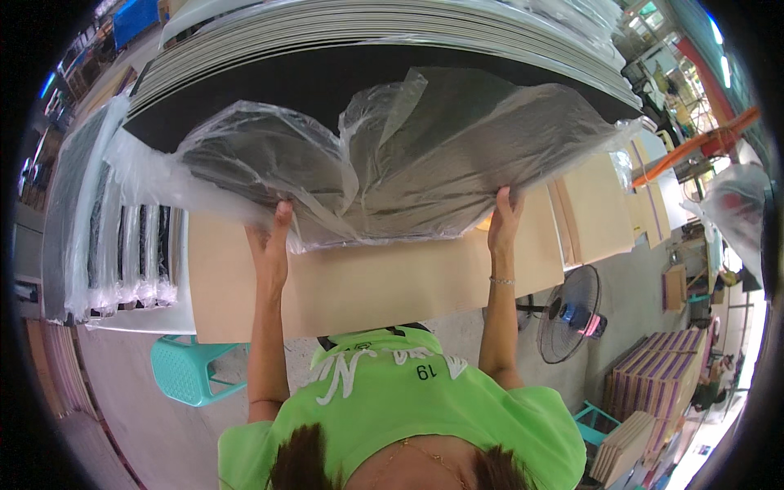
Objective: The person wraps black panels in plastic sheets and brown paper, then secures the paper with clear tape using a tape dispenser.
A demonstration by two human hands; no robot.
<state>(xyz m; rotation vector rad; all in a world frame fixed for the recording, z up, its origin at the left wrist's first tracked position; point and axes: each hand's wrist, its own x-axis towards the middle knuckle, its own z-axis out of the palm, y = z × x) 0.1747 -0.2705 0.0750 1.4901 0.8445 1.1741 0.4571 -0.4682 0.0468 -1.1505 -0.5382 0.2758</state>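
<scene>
A wide black panel [343,69] lies in front of me, its near part covered by wrinkled clear plastic film [425,163]. My left hand [271,233] grips the near edge at the left, thumb on top of the film and fingers hidden underneath. Near the right end, my right hand [505,219] holds the same edge with its thumb up; its other fingers are mostly out of sight. Below the film and between my arms is a brown cardboard sheet [376,282]. How far the panel reaches under the film is hard to make out.
Behind the black panel rises a stack of thin panels [359,28]. Several plastic-wrapped panels [122,237] stand at the left, above a turquoise stool [192,371]. To the right are cardboard pieces [600,204], a floor fan [569,314] and stacked boards [657,380].
</scene>
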